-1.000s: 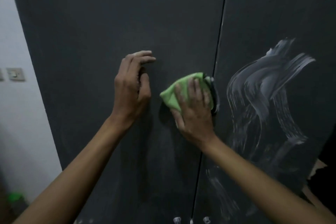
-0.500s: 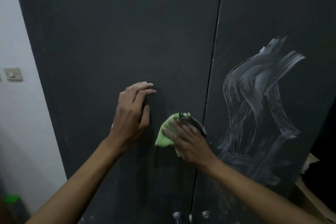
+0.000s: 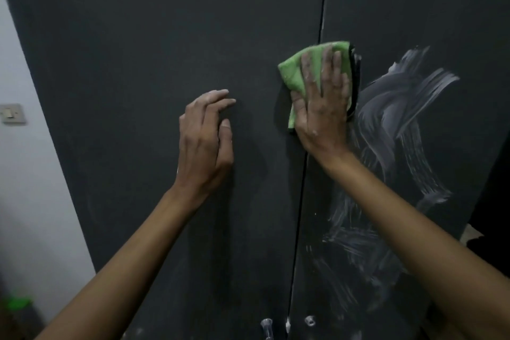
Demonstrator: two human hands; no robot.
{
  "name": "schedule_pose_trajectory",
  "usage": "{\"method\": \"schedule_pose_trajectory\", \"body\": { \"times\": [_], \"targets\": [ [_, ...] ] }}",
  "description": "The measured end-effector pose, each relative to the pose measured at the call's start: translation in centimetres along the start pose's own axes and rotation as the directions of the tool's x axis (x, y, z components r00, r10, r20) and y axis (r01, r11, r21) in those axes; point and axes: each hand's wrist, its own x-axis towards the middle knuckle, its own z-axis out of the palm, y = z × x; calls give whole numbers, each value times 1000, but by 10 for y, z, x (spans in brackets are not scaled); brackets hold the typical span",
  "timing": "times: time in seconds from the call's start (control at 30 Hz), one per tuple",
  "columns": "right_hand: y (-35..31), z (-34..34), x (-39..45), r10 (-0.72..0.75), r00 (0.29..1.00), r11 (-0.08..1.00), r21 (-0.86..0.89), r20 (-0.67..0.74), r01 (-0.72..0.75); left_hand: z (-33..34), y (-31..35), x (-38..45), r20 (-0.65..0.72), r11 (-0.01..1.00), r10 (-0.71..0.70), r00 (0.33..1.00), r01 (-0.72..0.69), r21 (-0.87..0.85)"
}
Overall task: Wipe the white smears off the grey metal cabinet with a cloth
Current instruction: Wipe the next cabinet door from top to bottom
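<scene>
A dark grey metal cabinet (image 3: 165, 36) with two doors fills the view. White smears (image 3: 397, 119) streak the right door from mid-height down toward the bottom. My right hand (image 3: 321, 107) presses a folded green cloth (image 3: 292, 72) flat against the cabinet, straddling the gap between the doors, at the left edge of the smears. Its fingers lie straight over the cloth. My left hand (image 3: 205, 143) rests against the left door with fingers loosely extended, holding nothing.
A white wall (image 3: 24, 174) with a light switch (image 3: 12, 113) stands left of the cabinet. Small door knobs (image 3: 266, 326) show at the bottom edge. Something green (image 3: 16, 302) lies on the floor at the lower left.
My right hand has slid the green cloth upward along the door gap, after a downward stroke before that. My left hand stays on the left door.
</scene>
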Motion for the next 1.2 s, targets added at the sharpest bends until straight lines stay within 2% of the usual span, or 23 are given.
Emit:
{"method": "schedule_pose_trajectory", "body": {
  "times": [0.07,0.17,0.3,0.5,0.7,0.8,0.9,0.97,1.07,1.2],
  "targets": [
    [-3,5,-35,-118,991,993,-12,56,119,7,5,4,-28,999,-22,999,21,-24],
    [8,7,-85,-316,938,948,11,144,318,19,16,11,-15,1000,9,1000,-10,-21],
    [30,1,-85,-365,924,931,26,116,364,36,32,21,43,993,108,993,-110,44],
    [77,-19,-23,-235,972,971,-37,23,236,54,54,31,63,984,156,986,-160,75],
    [152,-52,26,74,994,996,-41,-76,-78,67,72,38,61,979,184,981,-188,79],
    [185,-67,30,316,936,948,36,-157,-315,70,77,38,78,981,179,981,-184,67],
    [193,-74,33,548,807,836,168,-219,-522,69,77,34,104,981,170,980,-179,77],
    [186,-73,40,626,746,779,214,-228,-589,66,75,34,123,981,166,978,-177,83],
    [170,-67,57,639,739,768,231,-213,-597,62,75,40,120,981,160,980,-171,93],
    [139,-58,68,447,870,893,160,-209,-421,65,84,54,88,982,170,982,-177,74]
  ]
}}
